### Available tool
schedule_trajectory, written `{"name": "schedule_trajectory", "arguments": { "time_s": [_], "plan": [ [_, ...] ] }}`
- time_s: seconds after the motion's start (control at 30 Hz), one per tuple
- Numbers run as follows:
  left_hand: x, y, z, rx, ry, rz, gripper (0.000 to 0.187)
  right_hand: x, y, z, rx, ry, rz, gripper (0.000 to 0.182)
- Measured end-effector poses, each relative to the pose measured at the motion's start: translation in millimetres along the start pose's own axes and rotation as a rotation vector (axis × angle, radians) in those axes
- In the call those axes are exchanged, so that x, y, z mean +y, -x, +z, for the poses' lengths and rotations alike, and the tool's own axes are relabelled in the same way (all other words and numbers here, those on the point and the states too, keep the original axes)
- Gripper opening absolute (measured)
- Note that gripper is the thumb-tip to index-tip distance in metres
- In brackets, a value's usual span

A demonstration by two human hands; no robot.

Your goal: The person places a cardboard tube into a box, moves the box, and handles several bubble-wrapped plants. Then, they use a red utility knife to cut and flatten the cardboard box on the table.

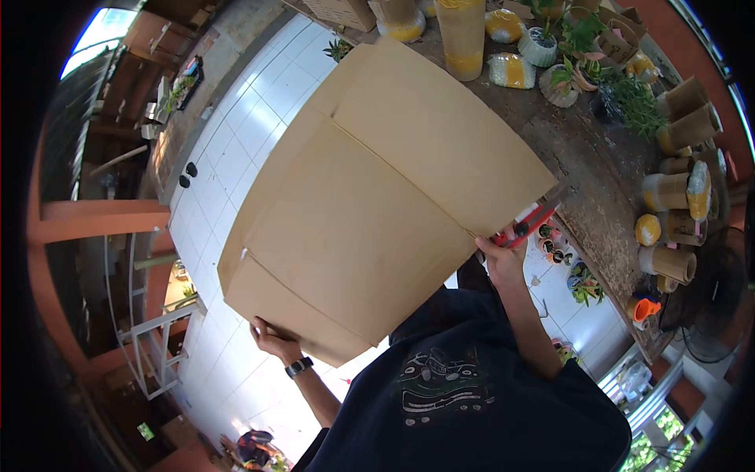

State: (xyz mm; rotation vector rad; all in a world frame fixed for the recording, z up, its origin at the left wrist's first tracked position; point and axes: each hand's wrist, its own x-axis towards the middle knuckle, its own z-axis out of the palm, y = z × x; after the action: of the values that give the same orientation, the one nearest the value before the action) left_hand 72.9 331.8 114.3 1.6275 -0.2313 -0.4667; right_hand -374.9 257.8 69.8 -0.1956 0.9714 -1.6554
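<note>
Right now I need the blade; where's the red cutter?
Head view, right of centre: the red cutter is in the right hand, at the cardboard sheet's right edge.

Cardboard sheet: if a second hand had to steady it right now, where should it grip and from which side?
Judging by its pose, grip the cardboard sheet on its free long edge toward the tiled floor, coming from that side. The left hand already pinches the near corner, and the right hand works a red utility knife at the workbench edge, so keep away from there.
</note>
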Motion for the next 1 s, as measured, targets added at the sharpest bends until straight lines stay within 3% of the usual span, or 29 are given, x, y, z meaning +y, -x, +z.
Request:
{"name": "schedule_trajectory", "arguments": {
  "time_s": [0.1,0.2,0.37,0.43,0.5,0.57,0.7,0.77,0.87,0.97,1.0],
  "plan": [
    [-54,19,-19,0.065,-0.004,-0.046,0.031,19,7,-55,0.078,-0.008,-0.013,0.054],
    [-73,24,-13,0.098,-0.165,-0.138,0.032,39,-3,-87,0.152,0.18,0.055,0.051],
    [-169,1,-17,-0.078,-0.55,-0.327,0.046,70,-41,-109,0.366,0.371,0.163,0.041],
    [-230,-12,-31,-0.127,-0.631,-0.247,0.071,72,-50,-119,0.454,0.492,0.233,0.038],
    [-214,9,10,0.023,-1.271,-0.147,0.083,89,-58,-138,0.434,0.52,0.186,0.036],
    [-152,50,76,0.016,-1.225,0.009,0.09,104,-65,-154,0.416,0.606,0.15,0.035],
    [-122,34,171,-0.341,-0.981,0.708,0.089,117,-76,-164,0.44,0.811,0.099,0.036],
    [-104,19,225,-0.465,-1.011,0.819,0.088,115,-79,-167,0.468,0.945,0.116,0.036],
    [-115,-17,292,-0.667,-1.16,0.642,0.094,108,-81,-166,0.418,1.085,0.081,0.028],
    [-144,-25,330,-0.718,-1.524,0.411,0.101,103,-92,-174,0.289,1.241,0.142,0.029],
    [-156,-34,337,-0.751,-1.548,0.333,0.106,99,-92,-174,0.25,1.243,0.02,0.024]
  ]
}}
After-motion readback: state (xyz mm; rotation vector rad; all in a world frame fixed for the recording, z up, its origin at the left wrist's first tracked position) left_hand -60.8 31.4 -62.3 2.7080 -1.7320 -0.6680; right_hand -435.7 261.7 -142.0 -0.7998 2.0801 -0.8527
